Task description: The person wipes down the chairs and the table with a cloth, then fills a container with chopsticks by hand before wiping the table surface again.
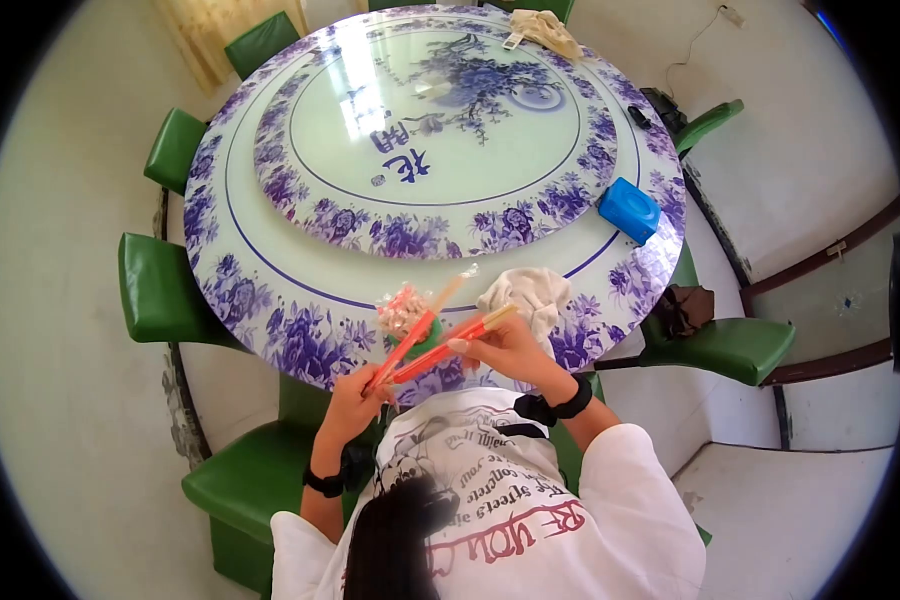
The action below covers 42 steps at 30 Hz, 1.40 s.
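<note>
My left hand (353,408) is closed around the lower ends of disposable chopsticks in red paper and clear plastic sleeves. One packet of chopsticks (407,350) slants up and away, its pale wooden end past the rim of a green container. The other packet (435,355) runs across to my right hand (510,350), whose fingers pinch it near its pale tip. Just beyond the packets, the green container (425,338) holds a pile of small red-and-white pieces in clear wrap (402,308). A crumpled white cloth (532,297) lies beside my right hand.
The round table (270,310) has purple flowers and a raised turntable (370,190). A blue box (630,210) stands at its right side; a beige cloth (545,32) and a small black object (639,117) lie farther back. Green chairs (170,290) surround it, one bearing a brown item (686,308).
</note>
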### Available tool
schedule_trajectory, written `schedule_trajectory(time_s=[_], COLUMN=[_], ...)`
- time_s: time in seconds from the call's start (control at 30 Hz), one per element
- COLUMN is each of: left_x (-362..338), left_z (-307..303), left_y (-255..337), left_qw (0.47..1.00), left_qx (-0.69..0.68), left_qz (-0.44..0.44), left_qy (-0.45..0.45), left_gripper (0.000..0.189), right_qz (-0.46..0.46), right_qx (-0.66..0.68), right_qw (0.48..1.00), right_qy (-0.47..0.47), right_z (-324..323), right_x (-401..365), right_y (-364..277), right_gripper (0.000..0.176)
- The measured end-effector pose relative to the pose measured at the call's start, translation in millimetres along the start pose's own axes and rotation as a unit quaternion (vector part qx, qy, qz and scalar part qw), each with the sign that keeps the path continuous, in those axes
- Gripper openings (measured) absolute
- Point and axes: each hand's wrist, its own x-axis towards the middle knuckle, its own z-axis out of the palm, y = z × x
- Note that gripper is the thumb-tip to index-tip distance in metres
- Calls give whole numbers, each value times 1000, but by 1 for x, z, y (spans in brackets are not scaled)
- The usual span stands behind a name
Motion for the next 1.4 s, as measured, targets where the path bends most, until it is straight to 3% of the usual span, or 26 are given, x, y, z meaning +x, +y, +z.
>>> schedule_trajectory(time_s=[0.1, 0.23, 0.27, 0.3, 0.4, 0.53, 0.63, 0.77, 0.8, 0.9, 1.1, 1.13, 1.23, 1.33, 1.4], left_x=[-6, -15, -20, -24, -36, -39, -34, -27, -26, -23, -20, -21, -23, -23, -16], left_z=[-1, -9, -12, -17, -32, -37, -32, -27, -26, -22, -18, -19, -21, -21, -14], left_y=[1, 2, -3, -11, -24, -27, -24, -19, -18, -20, -16, -15, -15, -17, -8], left_qw=[999, 998, 994, 994, 988, 972, 967, 967, 967, 965, 965, 966, 971, 979, 981], left_qx=[-3, -10, -46, -54, -66, -111, -125, -116, -116, -125, -133, -135, -112, -90, -102], left_qz=[-28, -57, -100, -85, -52, -24, -10, 14, 16, 21, 28, 27, 15, 1, 17], left_qy=[-17, -26, 2, 34, 130, 206, 223, 227, 226, 229, 224, 221, 212, 183, 164], left_gripper=[22, 26, 26, 27, 31, 28, 27, 29, 30, 31, 31, 30, 30, 30, 28], right_qz=[-73, -78, -95, -111, -191, -181, -193, -186, -229, -221, -35, -12, -88, -88, -140], right_qx=[-59, 23, 68, 113, 53, -103, -228, -325, -317, -322, -480, -486, -433, -315, -302], right_qw=[995, 993, 985, 974, 954, 969, 948, 926, 920, 920, 870, 867, 895, 944, 942], right_qy=[-20, 85, 124, 163, 226, 133, 108, 50, 21, -34, -106, -107, -64, 35, 48], right_z=[-8, -13, -19, -25, -44, -56, -48, -27, -24, -23, -3, -2, 1, 9, 7], right_x=[-5, -16, -17, -18, -16, -9, 9, 24, 30, 51, 60, 52, 33, 16, 13], right_y=[21, 18, 22, 23, 15, 25, 37, 18, 19, 57, 89, 76, 41, 2, 0], right_gripper=[9, 8, 8, 7, 8, 6, 9, 19, 23, 11, 19, 25, 26, 35, 36])
